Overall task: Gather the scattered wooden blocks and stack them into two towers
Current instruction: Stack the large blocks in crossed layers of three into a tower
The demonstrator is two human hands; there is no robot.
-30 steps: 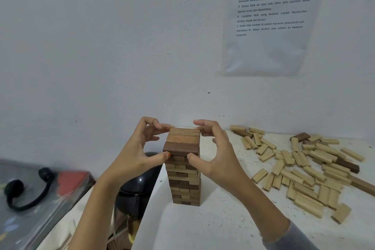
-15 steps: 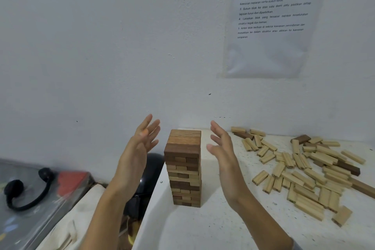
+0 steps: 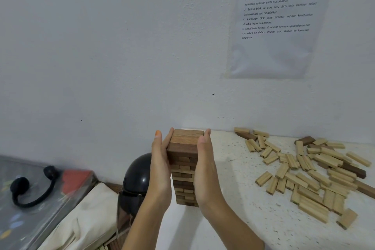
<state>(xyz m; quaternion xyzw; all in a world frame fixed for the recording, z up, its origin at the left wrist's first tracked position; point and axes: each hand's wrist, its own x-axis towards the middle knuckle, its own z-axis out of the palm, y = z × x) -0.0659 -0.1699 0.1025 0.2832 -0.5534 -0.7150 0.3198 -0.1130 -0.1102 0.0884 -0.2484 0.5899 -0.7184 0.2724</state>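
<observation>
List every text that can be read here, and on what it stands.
Paper sheet on the wall, heading: "Menindan Blok"
Step 1: "Kumpulkan blok yang berselerak ke kawasan penindanan"
Steps 2 to 5: small, partly blurred; not reliably readable.
Number above the heading: blurred.
Wooden blocks: no markings visible.

Both hands are up, palms facing each other. The left hand (image 3: 160, 162) stands on edge, fingers straight and close together, pointing up and away, palm flat against the left side of the tower (image 3: 185, 142). One left fingertip (image 3: 157, 133) shows an orange nail. The right hand (image 3: 205, 160) mirrors it on the right side, fingers straight, tips reaching the top edge. Nothing is curled round anything; it is a flat two-sided press. Both bare forearms rise from the bottom of the view, the wrists close together and nearly in line with the hands.
</observation>
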